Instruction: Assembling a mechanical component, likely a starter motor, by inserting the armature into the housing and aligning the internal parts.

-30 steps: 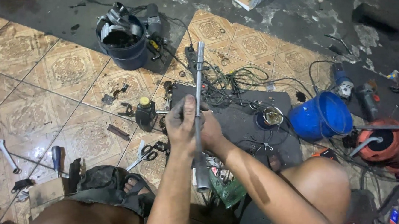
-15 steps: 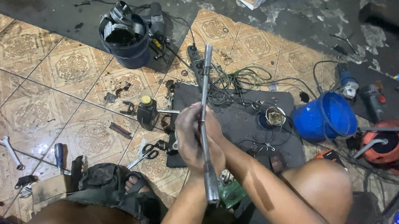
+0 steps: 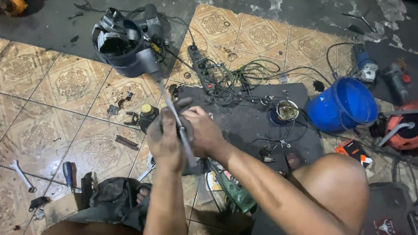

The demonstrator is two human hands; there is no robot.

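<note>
Patterned beige floor tiles (image 3: 40, 123) meet a patch of dark concrete at the top of the view, and a black rubber mat (image 3: 248, 125) lies across the tiles in front of the seated person. Both hands meet over the near edge of that mat. The left hand (image 3: 164, 142) is wrapped around a long grey metal rod (image 3: 174, 117), fingers curled fully round it. The right hand (image 3: 205, 132) is pressed against the same rod from the other side, its fingers closed on it too. The rod slants up and away towards a dark blue plastic bucket full of tools (image 3: 120, 48), and its lower end sits just below the hands, above a green power tool (image 3: 232, 188) lying on the floor between the knees.

A black power strip (image 3: 201, 69) with tangled green and black cables (image 3: 245, 76) lies beyond the hands. A small dark bottle with a yellow cap (image 3: 147, 115) stands just left of the rod. A bright blue plastic bucket (image 3: 341, 104) lies tipped on its side at the right, near an orange round machine (image 3: 415, 129). A silver spanner (image 3: 21, 175) rests on the tiles at far left, well apart from the hands.
</note>
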